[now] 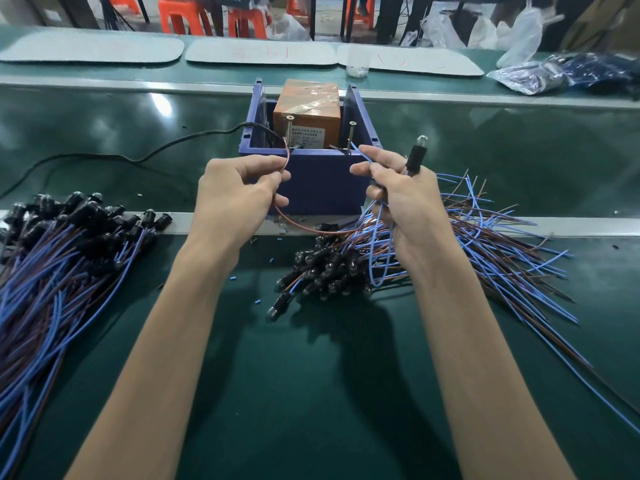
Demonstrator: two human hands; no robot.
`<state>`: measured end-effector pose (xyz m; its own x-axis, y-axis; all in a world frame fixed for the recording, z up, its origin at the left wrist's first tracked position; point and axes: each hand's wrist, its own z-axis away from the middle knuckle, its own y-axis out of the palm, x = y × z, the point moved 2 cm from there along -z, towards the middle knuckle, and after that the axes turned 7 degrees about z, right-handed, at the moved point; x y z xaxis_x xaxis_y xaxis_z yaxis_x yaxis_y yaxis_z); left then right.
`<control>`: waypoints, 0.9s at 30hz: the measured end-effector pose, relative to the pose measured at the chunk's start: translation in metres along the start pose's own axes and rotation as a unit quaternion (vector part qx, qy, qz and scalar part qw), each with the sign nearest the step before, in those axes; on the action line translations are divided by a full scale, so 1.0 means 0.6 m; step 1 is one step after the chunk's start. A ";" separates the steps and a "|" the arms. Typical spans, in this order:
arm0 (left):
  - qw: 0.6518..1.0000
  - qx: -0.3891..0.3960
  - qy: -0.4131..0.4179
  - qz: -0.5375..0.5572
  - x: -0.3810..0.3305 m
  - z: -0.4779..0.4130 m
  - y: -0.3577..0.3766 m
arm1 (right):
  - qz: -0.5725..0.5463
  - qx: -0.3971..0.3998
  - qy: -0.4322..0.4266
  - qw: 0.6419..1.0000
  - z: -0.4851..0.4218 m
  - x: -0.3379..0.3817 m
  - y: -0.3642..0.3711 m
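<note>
My left hand (pixel 239 192) pinches the brown wire (pixel 304 227) of a small lamp; the wire's tip points up beside the left screw (pixel 287 128) on the blue box (pixel 313 178). My right hand (pixel 398 199) pinches the blue wire (pixel 381 237) between thumb and forefinger, its tip near the right screw (pixel 352 135). The same hand holds the black lamp holder (pixel 414 159), whose clear bulb (pixel 421 139) sticks up. Inside the box stands an orange taped block (pixel 306 110).
A heap of black lamp holders with blue and brown wires (pixel 52 258) lies at the left, and another heap (pixel 467 237) under and right of my right hand. A black cable (pixel 145 155) runs left from the box. White mats (pixel 259 51), a cup (pixel 357 62) and plastic bags (pixel 540 72) lie at the back.
</note>
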<state>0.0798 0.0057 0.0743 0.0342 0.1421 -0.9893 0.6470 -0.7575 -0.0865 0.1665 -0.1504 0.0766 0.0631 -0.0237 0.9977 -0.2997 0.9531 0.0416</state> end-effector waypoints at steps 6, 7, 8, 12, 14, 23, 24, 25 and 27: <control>1.000 0.003 0.001 0.000 -0.001 0.000 0.000 | 0.001 -0.002 0.003 1.000 0.000 0.001 -0.001; 1.000 0.003 0.001 0.000 -0.001 0.000 0.000 | 0.001 -0.001 0.003 1.000 0.000 0.001 -0.001; 1.000 0.004 0.001 0.000 -0.001 0.000 0.000 | 0.001 -0.001 0.002 1.000 0.000 0.000 -0.001; 1.000 0.005 -0.001 0.004 -0.002 0.000 0.000 | 0.000 0.001 0.002 1.000 0.001 0.001 -0.002; 1.000 0.006 -0.001 0.003 -0.002 0.001 0.001 | 0.002 0.002 0.003 1.000 0.001 0.002 -0.002; 1.000 0.005 -0.001 0.006 -0.002 0.001 0.000 | 0.000 0.003 -0.002 1.000 0.003 0.005 -0.001; 1.000 0.005 -0.001 0.007 -0.002 0.001 0.000 | 0.000 0.002 -0.002 1.000 0.004 0.005 -0.002; 1.000 0.006 -0.001 0.008 -0.002 0.001 0.000 | 0.001 0.002 -0.003 1.000 0.004 0.005 -0.002; 1.000 0.007 0.000 0.008 -0.001 0.000 0.000 | 0.002 0.001 -0.004 1.000 0.005 0.005 -0.002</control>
<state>0.0796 0.0056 0.0748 0.0448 0.1308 -0.9904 0.6357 -0.7685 -0.0727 0.1643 -0.1524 0.0799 0.0537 -0.0223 0.9983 -0.3010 0.9529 0.0375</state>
